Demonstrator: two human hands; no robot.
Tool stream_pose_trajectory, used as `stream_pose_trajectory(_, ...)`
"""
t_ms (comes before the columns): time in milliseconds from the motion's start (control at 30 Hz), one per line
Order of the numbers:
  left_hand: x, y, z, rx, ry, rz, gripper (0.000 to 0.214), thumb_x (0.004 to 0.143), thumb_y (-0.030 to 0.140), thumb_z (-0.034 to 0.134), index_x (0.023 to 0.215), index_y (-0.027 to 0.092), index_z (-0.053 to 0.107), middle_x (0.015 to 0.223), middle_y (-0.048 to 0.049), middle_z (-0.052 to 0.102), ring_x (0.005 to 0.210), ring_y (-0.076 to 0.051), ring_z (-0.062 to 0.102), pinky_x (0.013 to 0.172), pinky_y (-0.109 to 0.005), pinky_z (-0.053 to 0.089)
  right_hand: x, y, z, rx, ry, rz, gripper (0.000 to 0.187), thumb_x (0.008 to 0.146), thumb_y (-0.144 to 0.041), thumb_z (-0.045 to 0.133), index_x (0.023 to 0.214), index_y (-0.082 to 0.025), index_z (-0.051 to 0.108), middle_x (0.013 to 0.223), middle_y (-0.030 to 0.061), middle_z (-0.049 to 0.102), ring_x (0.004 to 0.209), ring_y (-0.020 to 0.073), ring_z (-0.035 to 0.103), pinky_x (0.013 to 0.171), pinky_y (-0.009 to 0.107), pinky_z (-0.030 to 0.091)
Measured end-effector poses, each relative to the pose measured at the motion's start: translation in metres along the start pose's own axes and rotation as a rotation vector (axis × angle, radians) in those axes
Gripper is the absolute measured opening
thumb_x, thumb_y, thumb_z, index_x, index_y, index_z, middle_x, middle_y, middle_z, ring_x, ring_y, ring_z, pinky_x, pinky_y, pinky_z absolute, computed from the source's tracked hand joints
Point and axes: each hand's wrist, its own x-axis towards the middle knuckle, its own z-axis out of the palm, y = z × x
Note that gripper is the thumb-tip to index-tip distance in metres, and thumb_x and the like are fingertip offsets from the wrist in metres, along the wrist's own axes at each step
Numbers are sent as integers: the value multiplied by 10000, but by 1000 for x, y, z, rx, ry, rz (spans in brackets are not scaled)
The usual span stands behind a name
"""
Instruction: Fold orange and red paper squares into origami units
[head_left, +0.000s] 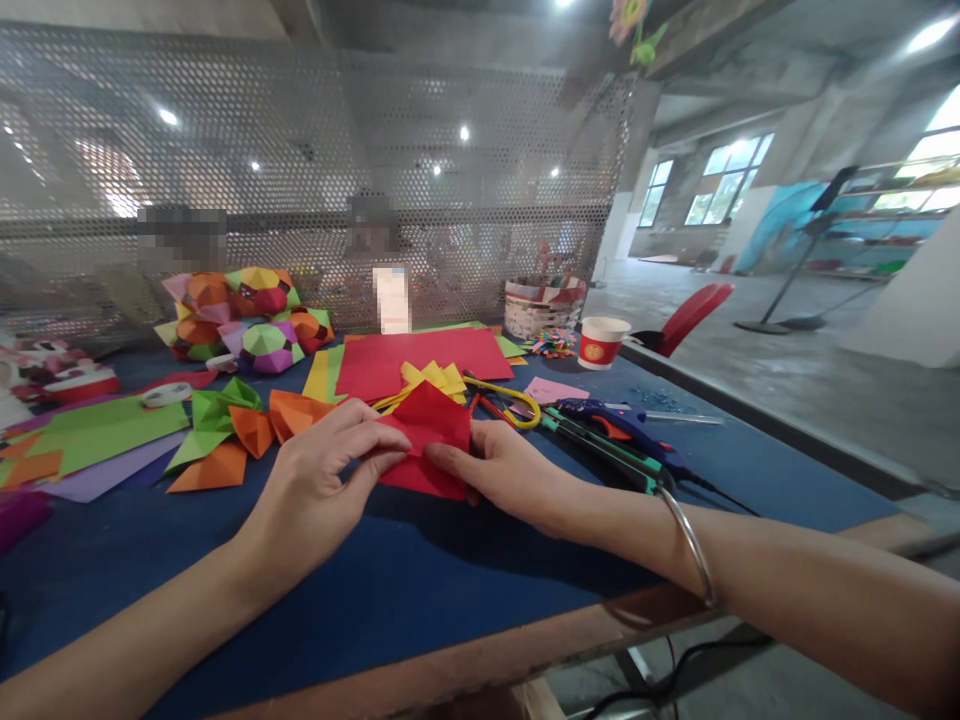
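Observation:
A folded piece of red paper (pixel 431 430) lies on the blue table (pixel 420 590) in front of me. My left hand (pixel 322 480) pinches its left edge, fingers pressed together on the fold. My right hand (pixel 502 470) grips the paper's right lower side, thumb on top. A silver bangle (pixel 690 545) circles my right wrist. Just behind the paper lie yellow folded pieces (pixel 435 380) and a large red sheet (pixel 420 358).
Orange and green folded shapes (pixel 240 425) and flat coloured sheets (pixel 97 430) lie left. Paper balls (pixel 247 315) sit at the back. Yellow-handled scissors (pixel 514 400), a glue gun (pixel 622 425), a paper cup (pixel 601 342) and a basket (pixel 541 305) stand right. A perforated metal screen (pixel 315 180) backs the table.

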Motion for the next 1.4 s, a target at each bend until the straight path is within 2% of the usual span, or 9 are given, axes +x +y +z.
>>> stream_pose_trajectory(267,-1,6,-2,98,-6,122,186,1028,118,605,955,208,750,908,15,698,803,-84,703,744,-147,529,2,0,-2,2,-7,27,263,970,-189,646,710,-181,603,605,-56,574,472,77,510,436,173,452)
stream_pose_trajectory(400,-2,7,-2,120,-32,137,210,1034,102,586,967,216,749,916,17,699,816,-85,704,744,-152,522,1,0,-4,-28,-9,29,246,952,-206,672,712,-166,633,617,-33,607,487,80,534,437,165,454)
stream_pose_trajectory(533,-1,6,-3,114,-10,128,201,1031,114,593,962,219,749,900,16,696,801,-96,696,736,-170,526,1,1,-4,-73,-12,-2,280,967,-240,637,697,-179,597,616,-30,599,482,90,535,446,187,461)
stream_pose_trajectory(733,-2,7,-1,118,-38,101,199,1034,122,594,963,216,754,903,6,710,808,-112,709,747,-192,532,0,5,-6,-186,1,-87,233,915,-176,631,688,-188,581,617,-31,584,549,105,510,503,209,382)
stream_pose_trajectory(933,-2,2,-2,230,-15,126,154,1073,216,577,1130,184,716,982,-34,758,908,-175,746,835,-255,563,-1,6,-5,-226,-35,-153,298,953,-171,598,661,-200,542,603,-41,552,596,119,464,584,246,347)
stream_pose_trajectory(1133,1,-3,-9,270,-45,142,173,1075,246,575,1007,197,727,955,-30,740,888,-191,726,788,-275,545,-1,5,-4,-229,-72,-210,279,997,-254,632,736,-201,549,696,-40,568,666,127,476,649,253,371)
stream_pose_trajectory(1233,0,-1,-11,306,-46,171,180,1061,230,592,957,224,740,937,-20,671,854,-185,674,754,-282,514,-4,5,-3,-283,-79,-180,278,987,-207,623,723,-204,535,673,-41,558,650,129,479,630,255,360)
stream_pose_trajectory(1400,-2,2,-10,360,-41,181,122,1040,246,621,939,223,683,1157,-70,622,989,-229,658,849,-332,536,-8,3,-3,-308,-135,-177,218,949,-103,592,752,-194,570,676,-43,569,621,115,470,594,238,349)
